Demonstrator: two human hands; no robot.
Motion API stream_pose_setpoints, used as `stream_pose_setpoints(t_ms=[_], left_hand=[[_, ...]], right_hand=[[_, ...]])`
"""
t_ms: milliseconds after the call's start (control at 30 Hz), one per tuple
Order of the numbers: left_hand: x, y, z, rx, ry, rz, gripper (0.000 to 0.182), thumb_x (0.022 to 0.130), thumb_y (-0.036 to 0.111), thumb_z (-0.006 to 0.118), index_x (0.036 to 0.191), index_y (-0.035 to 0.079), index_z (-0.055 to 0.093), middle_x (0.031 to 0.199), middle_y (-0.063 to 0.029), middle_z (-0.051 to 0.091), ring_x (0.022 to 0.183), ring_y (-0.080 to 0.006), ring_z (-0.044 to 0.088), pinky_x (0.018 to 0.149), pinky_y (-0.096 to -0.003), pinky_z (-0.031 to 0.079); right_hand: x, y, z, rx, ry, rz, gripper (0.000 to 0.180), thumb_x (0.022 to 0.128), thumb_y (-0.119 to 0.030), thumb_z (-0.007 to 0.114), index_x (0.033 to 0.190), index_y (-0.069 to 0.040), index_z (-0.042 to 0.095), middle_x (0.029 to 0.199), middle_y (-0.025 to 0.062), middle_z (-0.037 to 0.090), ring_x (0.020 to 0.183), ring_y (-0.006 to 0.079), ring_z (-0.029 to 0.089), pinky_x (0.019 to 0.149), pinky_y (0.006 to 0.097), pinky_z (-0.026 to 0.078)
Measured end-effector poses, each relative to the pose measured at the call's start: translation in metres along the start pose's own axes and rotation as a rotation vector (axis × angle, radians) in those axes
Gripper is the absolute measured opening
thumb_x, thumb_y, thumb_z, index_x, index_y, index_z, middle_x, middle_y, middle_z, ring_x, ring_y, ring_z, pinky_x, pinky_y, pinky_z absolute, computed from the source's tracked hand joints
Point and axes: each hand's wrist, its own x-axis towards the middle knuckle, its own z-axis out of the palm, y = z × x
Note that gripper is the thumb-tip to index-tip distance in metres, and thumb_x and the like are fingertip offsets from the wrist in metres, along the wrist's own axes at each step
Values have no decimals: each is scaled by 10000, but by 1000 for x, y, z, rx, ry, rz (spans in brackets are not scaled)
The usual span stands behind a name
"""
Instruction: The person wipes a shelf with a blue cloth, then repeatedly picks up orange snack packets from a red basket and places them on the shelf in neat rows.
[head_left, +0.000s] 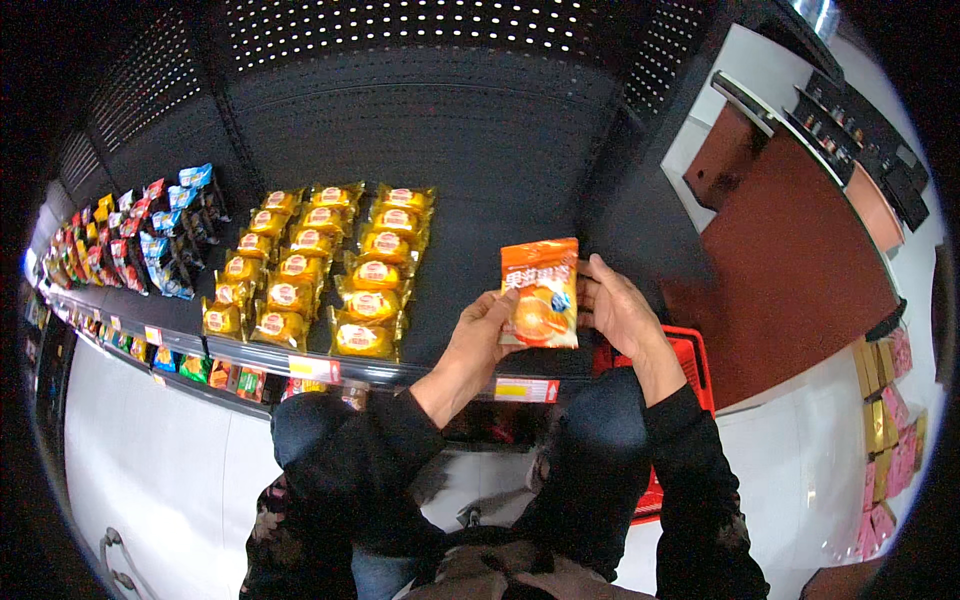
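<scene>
My left hand (477, 330) grips an orange snack packet (541, 300) by its left side, thumb across the front. The packet stands roughly upright above the dark shelf, its front with orange-fruit pictures and writing facing me. My right hand (619, 304) is at the packet's right edge, thumb raised and clear of it. Its fingertips come close to that edge, and I cannot tell whether they touch. To the left, rows of yellow-wrapped snack cakes (367, 304) lie on the black metal shelf (457, 259).
Several colourful snack bags (154, 244) line the far left of the shelf. Price tags (526, 390) run along its front edge. A red shopping basket (694, 360) is by my right forearm. Beyond it stands a reddish-brown counter (795, 277), with pink and gold boxes (885, 439) at the far right.
</scene>
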Motion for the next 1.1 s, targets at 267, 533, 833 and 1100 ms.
stream_pose_setpoints(t_ms=[267,533,833,1100], left_hand=[[29,18,-10,38,171,90,254,1040,164,469,1222,0,537,1089,-109,675,941,-194,700,800,-344,604],[100,16,-54,290,229,196,332,1002,75,530,1323,-9,509,1158,-105,661,996,-200,673,850,-332,572],[144,7,-72,404,410,386,527,946,105,610,1424,-50,451,1269,-203,630,1156,-255,627,983,-348,490],[146,14,-71,882,449,486,526,908,170,654,1376,-34,526,1275,-273,608,1136,-361,635,999,-411,492]], right_hand=[[33,5,21,-383,-59,22,477,964,-358,676,1293,-24,591,1103,75,686,1008,177,669,711,310,609],[106,15,19,-702,-40,11,357,931,-372,702,1116,-67,684,997,30,716,856,136,671,685,306,550],[159,35,17,-722,113,58,314,912,-369,735,1011,-75,692,908,22,692,824,122,641,681,298,523],[188,45,15,-1152,270,-132,330,865,-343,794,940,-36,701,784,49,702,664,140,646,592,307,513]])
